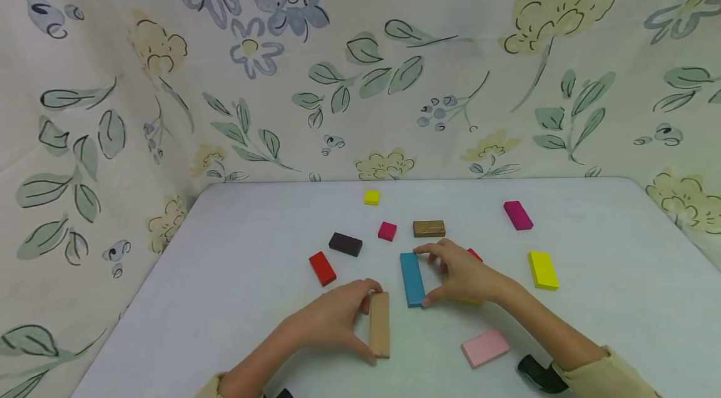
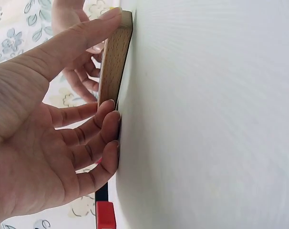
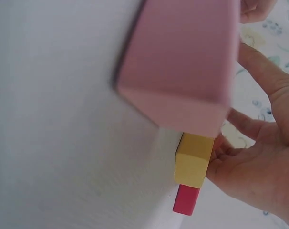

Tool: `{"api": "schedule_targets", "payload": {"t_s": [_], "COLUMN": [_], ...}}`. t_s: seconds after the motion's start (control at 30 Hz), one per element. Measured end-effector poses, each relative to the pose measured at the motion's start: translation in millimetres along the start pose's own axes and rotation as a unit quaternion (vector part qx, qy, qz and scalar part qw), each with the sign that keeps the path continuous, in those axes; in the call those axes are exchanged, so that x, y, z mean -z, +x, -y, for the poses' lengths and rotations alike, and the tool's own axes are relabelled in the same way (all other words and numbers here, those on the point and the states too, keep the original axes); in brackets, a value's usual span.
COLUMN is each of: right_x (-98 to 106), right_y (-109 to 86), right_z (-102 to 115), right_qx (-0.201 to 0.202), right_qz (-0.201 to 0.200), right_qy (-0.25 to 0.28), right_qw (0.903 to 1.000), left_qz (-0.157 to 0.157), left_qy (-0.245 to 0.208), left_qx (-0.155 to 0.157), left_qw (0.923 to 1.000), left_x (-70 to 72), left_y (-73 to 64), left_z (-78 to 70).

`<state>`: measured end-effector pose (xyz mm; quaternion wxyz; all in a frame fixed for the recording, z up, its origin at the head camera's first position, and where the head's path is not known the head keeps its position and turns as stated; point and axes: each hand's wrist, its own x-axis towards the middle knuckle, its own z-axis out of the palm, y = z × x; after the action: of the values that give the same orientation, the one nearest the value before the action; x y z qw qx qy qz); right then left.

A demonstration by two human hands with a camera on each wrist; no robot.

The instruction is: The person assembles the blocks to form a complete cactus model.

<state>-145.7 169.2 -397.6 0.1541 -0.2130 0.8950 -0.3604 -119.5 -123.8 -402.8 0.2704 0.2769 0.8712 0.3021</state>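
Observation:
My left hand (image 1: 329, 321) pinches a light wooden block (image 1: 380, 325) lengthwise, with the thumb at its near end and the fingertips at its far end. In the left wrist view the thumb presses on the end of this wooden block (image 2: 113, 67). To its right, my right hand (image 1: 466, 273) spans a blue block (image 1: 412, 280), index finger at the far end and thumb at the near corner. Both blocks lie flat, a small gap between them. Partly hidden under the right hand are a yellow-orange block (image 1: 470, 301) and a red block (image 1: 474, 254).
A pink block (image 1: 485, 348) lies close to the right forearm, near a dark, glossy object (image 1: 542, 375). Beyond the hands are red (image 1: 322, 268), black (image 1: 345, 244), small red (image 1: 387, 231), brown (image 1: 429, 228), yellow (image 1: 372, 197) and magenta (image 1: 518, 215) blocks. Another yellow block (image 1: 543, 270) lies right.

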Motion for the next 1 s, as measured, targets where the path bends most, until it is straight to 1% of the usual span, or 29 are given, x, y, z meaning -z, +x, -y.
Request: {"api": "schedule_targets", "payload": {"t_s": [0.13, 0.3, 0.37, 0.4, 0.43, 0.53, 0.63, 0.67, 0.7, 0.77, 0.9, 1.0], "right_x": [0, 0, 1, 1, 1, 0, 0, 0, -1, 0, 0, 0], "right_y": [-0.1, -0.8, -1.1, -1.2, -1.3, -0.4, 0.8, 0.9, 1.2, 0.9, 0.8, 1.1], "right_z": [0, 0, 0, 1, 1, 0, -1, -1, -1, -1, 0, 1], "right_qx": [-0.001, -0.006, -0.009, -0.01, -0.011, -0.017, -0.022, -0.023, -0.023, -0.021, -0.021, -0.026], "right_qz": [-0.003, -0.003, -0.003, -0.003, -0.003, -0.006, -0.01, -0.012, -0.013, -0.014, -0.016, -0.017], "right_qy": [-0.003, -0.004, -0.002, -0.001, 0.0, -0.002, -0.003, -0.003, -0.004, -0.003, -0.003, -0.001], "right_qw": [1.0, 1.0, 1.0, 0.9999, 0.9999, 0.9998, 0.9997, 0.9997, 0.9996, 0.9997, 0.9997, 0.9995], "left_qz": [0.013, 0.02, 0.022, 0.025, 0.026, 0.024, 0.02, 0.019, 0.017, 0.009, -0.007, -0.01], "left_qy": [-0.008, 0.008, 0.007, -0.003, -0.006, -0.016, -0.035, -0.046, -0.056, -0.078, -0.113, -0.134], "left_qx": [-0.004, -0.034, -0.04, -0.037, -0.034, -0.021, -0.002, 0.002, 0.0, -0.01, -0.032, -0.025], "left_qw": [0.9999, 0.9992, 0.9989, 0.999, 0.999, 0.9994, 0.9992, 0.9988, 0.9983, 0.9969, 0.9931, 0.9907], "left_x": [-1.4, -11.8, -12.9, -11.5, -11.4, -8.2, -8.5, -9.1, -12.0, -17.6, -31.5, -35.2], "left_y": [3.0, 15.3, 17.7, 17.1, 17.2, 13.7, 12.8, 13.7, 16.8, 23.2, 40.5, 47.0], "left_z": [-6.2, 5.0, 3.8, -0.9, -3.3, -17.3, -20.6, -19.0, -11.9, 2.8, 37.8, 47.9]}}
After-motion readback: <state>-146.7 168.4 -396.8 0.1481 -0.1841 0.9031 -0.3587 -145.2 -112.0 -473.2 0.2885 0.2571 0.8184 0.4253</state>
